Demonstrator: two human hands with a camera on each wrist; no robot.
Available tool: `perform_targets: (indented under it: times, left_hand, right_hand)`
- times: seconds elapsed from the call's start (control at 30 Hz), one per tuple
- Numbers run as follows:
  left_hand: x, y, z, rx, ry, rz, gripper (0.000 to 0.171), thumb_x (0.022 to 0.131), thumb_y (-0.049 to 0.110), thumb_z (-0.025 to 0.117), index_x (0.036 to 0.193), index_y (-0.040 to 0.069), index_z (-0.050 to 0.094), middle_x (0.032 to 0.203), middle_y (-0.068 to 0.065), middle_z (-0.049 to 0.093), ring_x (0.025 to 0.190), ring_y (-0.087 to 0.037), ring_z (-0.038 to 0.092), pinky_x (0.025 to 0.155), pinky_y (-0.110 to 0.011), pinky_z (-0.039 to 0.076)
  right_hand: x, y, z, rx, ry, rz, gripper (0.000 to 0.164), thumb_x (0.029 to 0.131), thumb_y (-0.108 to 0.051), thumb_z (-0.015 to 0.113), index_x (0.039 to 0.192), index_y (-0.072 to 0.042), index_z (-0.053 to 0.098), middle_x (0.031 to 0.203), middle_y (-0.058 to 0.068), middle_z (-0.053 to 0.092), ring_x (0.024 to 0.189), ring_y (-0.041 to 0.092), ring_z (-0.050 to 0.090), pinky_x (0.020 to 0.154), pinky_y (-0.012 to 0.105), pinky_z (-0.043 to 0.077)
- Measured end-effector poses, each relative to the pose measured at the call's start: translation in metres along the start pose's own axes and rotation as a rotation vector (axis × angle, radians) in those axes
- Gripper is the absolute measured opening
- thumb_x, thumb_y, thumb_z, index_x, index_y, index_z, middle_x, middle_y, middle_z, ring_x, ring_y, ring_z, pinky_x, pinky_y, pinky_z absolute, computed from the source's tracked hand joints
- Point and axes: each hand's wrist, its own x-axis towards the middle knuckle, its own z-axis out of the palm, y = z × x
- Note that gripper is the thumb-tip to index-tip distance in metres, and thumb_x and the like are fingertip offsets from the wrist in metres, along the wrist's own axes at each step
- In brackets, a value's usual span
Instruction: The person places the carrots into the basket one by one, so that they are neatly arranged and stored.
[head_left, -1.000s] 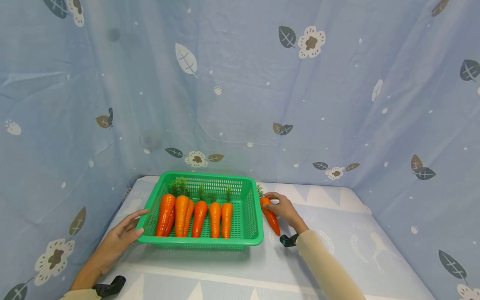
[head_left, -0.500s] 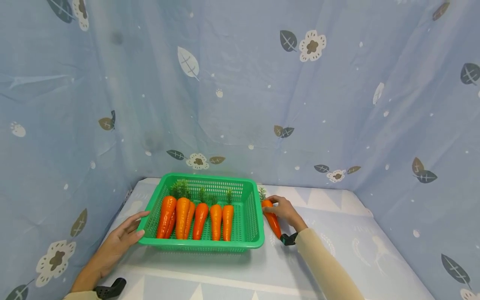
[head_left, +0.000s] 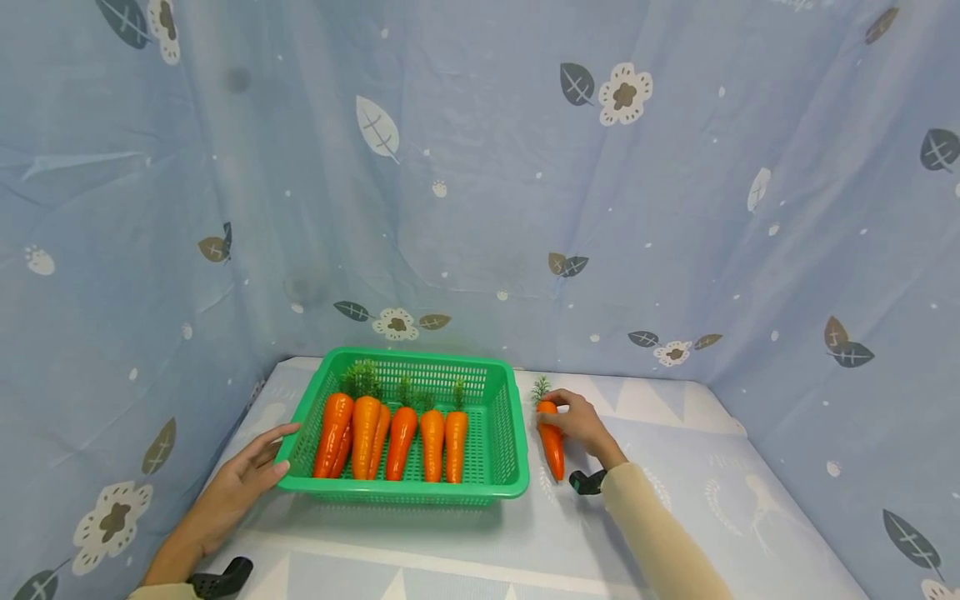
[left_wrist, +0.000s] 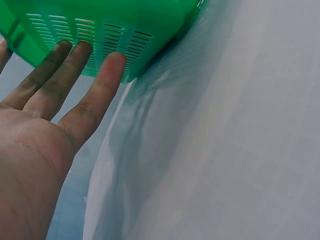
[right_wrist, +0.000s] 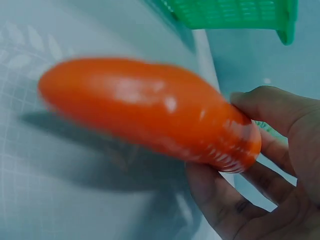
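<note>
A glossy orange carrot [head_left: 552,450] with a green leafy top is pinched near its thick end by my right hand [head_left: 584,425], right of the green basket [head_left: 405,490]. In the right wrist view, thumb and fingertips lie on opposite sides of the carrot [right_wrist: 150,105], and its shadow falls on the cloth beneath. My left hand [head_left: 238,477] is at the basket's left side, fingers extended. The left wrist view has those fingertips [left_wrist: 115,62] against or very near the slotted wall [left_wrist: 127,42]. Inside the basket, several carrots [head_left: 401,442] lie side by side, leafy ends to the back.
Right of the carrots, the basket shows its bare slotted floor [head_left: 487,442]. Pale patterned cloth [head_left: 675,500] covers the table. Blue patterned curtains [head_left: 480,208] rise behind and at both sides. Each wrist wears a black device [head_left: 587,482].
My right hand has shifted the carrot a little to the right, away from the basket, and the carrot now points more straight toward me. The left hand and basket have stayed in place.
</note>
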Motion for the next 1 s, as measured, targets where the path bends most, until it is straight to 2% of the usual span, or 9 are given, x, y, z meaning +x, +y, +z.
perform_targets:
  times: [0.07, 0.17, 0.27, 0.43, 0.67, 0.77, 0.9, 1.0]
  left_hand:
    - [0.000, 0.000, 0.000, -0.011, 0.001, 0.000, 0.056, 0.110, 0.023, 0.053, 0.162, 0.019, 0.033, 0.167, -0.023, 0.014, 0.147, -0.057, 0.016, 0.096, -0.026, 0.047]
    - [-0.001, 0.000, 0.001, -0.030, 0.003, 0.000, 0.056, 0.110, 0.022, 0.053, 0.161, 0.018, 0.033, 0.167, -0.024, 0.013, 0.148, -0.057, 0.015, 0.091, -0.015, 0.044]
    - [-0.001, 0.000, 0.001, -0.032, 0.006, -0.005, 0.056, 0.109, 0.023, 0.054, 0.161, 0.018, 0.033, 0.167, -0.024, 0.013, 0.148, -0.057, 0.015, 0.090, -0.014, 0.043]
    - [-0.001, -0.001, 0.001, -0.032, 0.010, -0.013, 0.057, 0.109, 0.024, 0.054, 0.161, 0.018, 0.033, 0.167, -0.022, 0.014, 0.148, -0.055, 0.016, 0.091, -0.015, 0.044]
    - [0.000, 0.002, 0.000, -0.038, 0.001, -0.004, 0.057, 0.110, 0.024, 0.054, 0.162, 0.018, 0.032, 0.167, -0.023, 0.013, 0.148, -0.056, 0.015, 0.091, -0.016, 0.045]
    - [0.000, 0.004, 0.000, -0.030, -0.003, -0.003, 0.057, 0.110, 0.024, 0.053, 0.162, 0.018, 0.031, 0.167, -0.024, 0.013, 0.148, -0.056, 0.016, 0.092, -0.019, 0.046]
    - [0.000, 0.004, 0.000, -0.007, -0.003, -0.008, 0.057, 0.110, 0.025, 0.053, 0.162, 0.020, 0.031, 0.167, -0.024, 0.012, 0.148, -0.056, 0.017, 0.100, -0.038, 0.048]
    - [0.000, 0.004, 0.000, -0.004, -0.006, -0.007, 0.057, 0.110, 0.024, 0.053, 0.162, 0.020, 0.032, 0.168, -0.024, 0.012, 0.148, -0.056, 0.017, 0.102, -0.045, 0.047]
  right_hand:
    - [-0.002, -0.001, -0.003, 0.025, 0.011, 0.005, 0.037, 0.092, -0.024, 0.079, 0.125, -0.012, 0.069, 0.130, 0.015, 0.061, 0.086, 0.024, 0.064, 0.067, 0.034, 0.059]
    - [-0.005, -0.004, -0.008, 0.072, 0.015, 0.007, 0.040, 0.093, -0.025, 0.078, 0.129, -0.009, 0.068, 0.132, 0.018, 0.060, 0.085, 0.024, 0.065, 0.068, 0.037, 0.060]
    - [-0.008, -0.008, -0.014, 0.109, 0.012, 0.001, 0.043, 0.093, -0.025, 0.078, 0.131, -0.008, 0.067, 0.134, 0.020, 0.058, 0.089, 0.026, 0.065, 0.070, 0.041, 0.061]
    - [-0.009, -0.013, -0.021, 0.111, 0.020, -0.022, 0.045, 0.093, -0.030, 0.079, 0.132, -0.010, 0.067, 0.139, 0.018, 0.057, 0.097, 0.028, 0.064, 0.073, 0.039, 0.061]
    - [-0.016, -0.031, -0.028, 0.163, 0.021, -0.066, 0.050, 0.093, -0.032, 0.080, 0.135, -0.010, 0.064, 0.141, 0.017, 0.055, 0.097, 0.029, 0.067, 0.075, 0.040, 0.062]
    - [-0.018, -0.039, -0.029, 0.210, 0.017, -0.090, 0.050, 0.093, -0.032, 0.080, 0.134, -0.010, 0.064, 0.140, 0.016, 0.055, 0.098, 0.029, 0.067, 0.076, 0.041, 0.062]
    - [-0.021, -0.048, -0.031, 0.252, 0.010, -0.126, 0.051, 0.091, -0.032, 0.081, 0.133, -0.011, 0.063, 0.139, 0.014, 0.055, 0.100, 0.031, 0.066, 0.077, 0.046, 0.062]
    - [-0.022, -0.054, -0.031, 0.259, 0.001, -0.150, 0.054, 0.091, -0.034, 0.082, 0.135, -0.010, 0.062, 0.141, 0.014, 0.054, 0.099, 0.030, 0.066, 0.077, 0.047, 0.062]
